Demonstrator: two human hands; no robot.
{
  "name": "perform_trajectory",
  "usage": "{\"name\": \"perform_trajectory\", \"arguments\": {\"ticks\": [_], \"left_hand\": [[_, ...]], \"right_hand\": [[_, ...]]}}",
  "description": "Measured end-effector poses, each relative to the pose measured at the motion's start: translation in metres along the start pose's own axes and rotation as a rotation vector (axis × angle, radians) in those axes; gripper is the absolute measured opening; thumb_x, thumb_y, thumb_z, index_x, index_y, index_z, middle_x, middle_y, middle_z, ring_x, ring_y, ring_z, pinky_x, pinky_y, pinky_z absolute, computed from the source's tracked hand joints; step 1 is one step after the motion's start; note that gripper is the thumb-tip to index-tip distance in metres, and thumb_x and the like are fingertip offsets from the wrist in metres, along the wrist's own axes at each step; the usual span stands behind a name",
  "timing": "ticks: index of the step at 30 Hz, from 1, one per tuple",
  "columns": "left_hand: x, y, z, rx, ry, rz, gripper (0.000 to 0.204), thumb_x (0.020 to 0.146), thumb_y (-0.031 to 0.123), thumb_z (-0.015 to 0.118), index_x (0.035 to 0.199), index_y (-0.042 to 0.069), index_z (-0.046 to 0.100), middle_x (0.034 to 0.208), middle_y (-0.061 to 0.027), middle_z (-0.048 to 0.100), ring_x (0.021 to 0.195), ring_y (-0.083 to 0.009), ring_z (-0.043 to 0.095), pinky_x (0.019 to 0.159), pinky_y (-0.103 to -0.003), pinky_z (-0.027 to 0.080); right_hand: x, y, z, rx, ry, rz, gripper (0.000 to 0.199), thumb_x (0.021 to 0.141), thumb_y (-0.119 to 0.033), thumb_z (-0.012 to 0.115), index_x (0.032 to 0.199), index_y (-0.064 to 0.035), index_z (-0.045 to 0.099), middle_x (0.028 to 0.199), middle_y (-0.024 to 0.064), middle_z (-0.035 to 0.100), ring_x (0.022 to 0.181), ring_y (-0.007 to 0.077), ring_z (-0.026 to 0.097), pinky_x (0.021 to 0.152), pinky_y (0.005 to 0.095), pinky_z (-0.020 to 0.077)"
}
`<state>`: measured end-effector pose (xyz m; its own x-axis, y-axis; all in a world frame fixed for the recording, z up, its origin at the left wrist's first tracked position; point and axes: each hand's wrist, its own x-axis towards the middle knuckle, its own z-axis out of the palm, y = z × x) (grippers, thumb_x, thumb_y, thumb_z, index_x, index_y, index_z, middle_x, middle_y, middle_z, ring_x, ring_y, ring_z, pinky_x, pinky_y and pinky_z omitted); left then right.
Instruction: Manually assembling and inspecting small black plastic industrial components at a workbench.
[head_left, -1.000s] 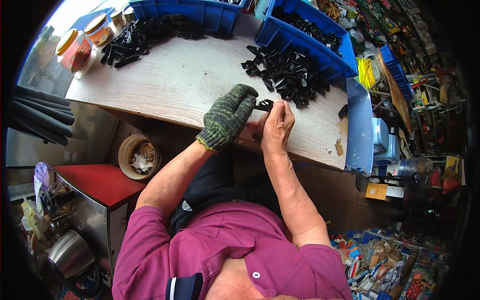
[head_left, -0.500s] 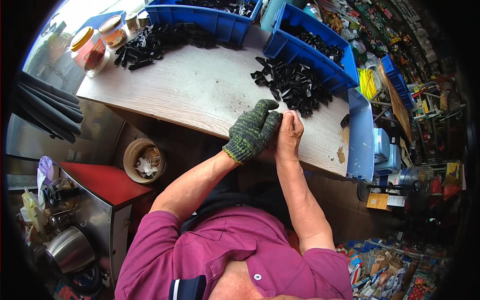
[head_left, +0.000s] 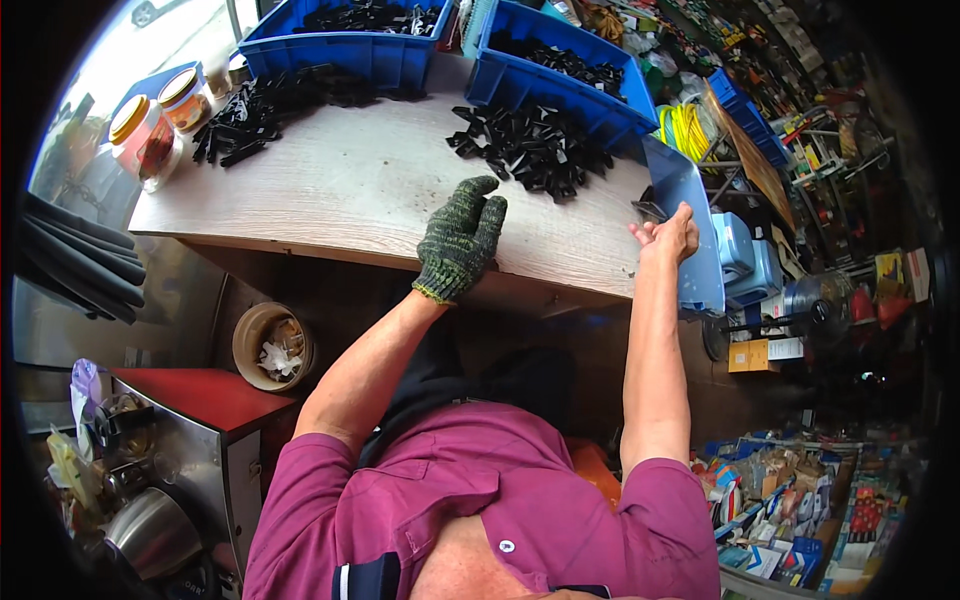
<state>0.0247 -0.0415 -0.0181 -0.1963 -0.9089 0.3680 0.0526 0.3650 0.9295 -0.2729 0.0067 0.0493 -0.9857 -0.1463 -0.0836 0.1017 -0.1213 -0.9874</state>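
My left hand [head_left: 460, 240], in a green-and-black knitted glove, is over the front edge of the pale wood-grain table [head_left: 370, 200]. Its fingers are curled in toward the thumb; whatever they hold, if anything, is hidden. My bare right hand [head_left: 668, 237] is at the table's right end with fingers partly bent and apart. Just beyond its fingertips lie small flat black pieces [head_left: 648, 208]; whether the fingers touch them I cannot tell. A heap of similar black pieces [head_left: 530, 150] spreads over the table ahead, between my two hands.
Two blue bins [head_left: 340, 55] [head_left: 565, 75] of black pieces stand along the back. Longer black pieces [head_left: 250, 115] pile up at back left, beside lidded jars [head_left: 145, 140]. A light-blue panel [head_left: 690, 230] borders the table's right end. Below left are a waste bucket [head_left: 270, 345] and a red-topped cabinet [head_left: 200, 395].
My hands, together before, are now apart. The right has swung to the table's right end; the left stays near the front edge. The whole view has shifted.
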Motion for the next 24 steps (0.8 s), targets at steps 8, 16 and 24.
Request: {"name": "perform_trajectory", "arguments": {"ticks": [8, 16, 24], "left_hand": [[-0.001, -0.001, -0.002, 0.125, -0.022, 0.051, 0.028, 0.097, 0.014, 0.064, 0.123, 0.005, 0.061, 0.082, -0.0089, 0.069, 0.057, -0.0127, 0.064, 0.05, -0.028, 0.051], [-0.002, 0.012, -0.002, 0.12, -0.027, -0.013, 0.025, 0.093, 0.02, 0.067, 0.115, 0.008, 0.065, 0.086, -0.015, 0.072, 0.08, -0.0317, 0.071, 0.072, -0.042, 0.054], [-0.005, 0.005, -0.002, 0.272, 0.028, 0.209, 0.025, 0.093, 0.013, 0.068, 0.117, 0.004, 0.067, 0.098, -0.0167, 0.072, 0.086, -0.0278, 0.071, 0.076, -0.037, 0.054]], "right_hand": [[-0.069, 0.038, 0.009, -0.32, -0.564, 0.132, 0.029, 0.085, -0.025, 0.078, 0.097, -0.0048, 0.061, 0.056, 0.0002, 0.044, 0.037, 0.0113, 0.044, 0.04, 0.0364, 0.0563], [-0.076, 0.045, 0.038, -0.586, -0.551, -0.014, 0.025, 0.081, -0.015, 0.076, 0.1, -0.0051, 0.064, 0.066, 0.0035, 0.056, 0.037, 0.0105, 0.042, 0.035, 0.032, 0.0489], [-0.078, 0.039, 0.045, -0.76, -0.711, -0.119, 0.035, 0.083, -0.019, 0.075, 0.113, -0.005, 0.067, 0.067, 0.0069, 0.06, 0.036, 0.0113, 0.042, 0.032, 0.0293, 0.0394]]}}
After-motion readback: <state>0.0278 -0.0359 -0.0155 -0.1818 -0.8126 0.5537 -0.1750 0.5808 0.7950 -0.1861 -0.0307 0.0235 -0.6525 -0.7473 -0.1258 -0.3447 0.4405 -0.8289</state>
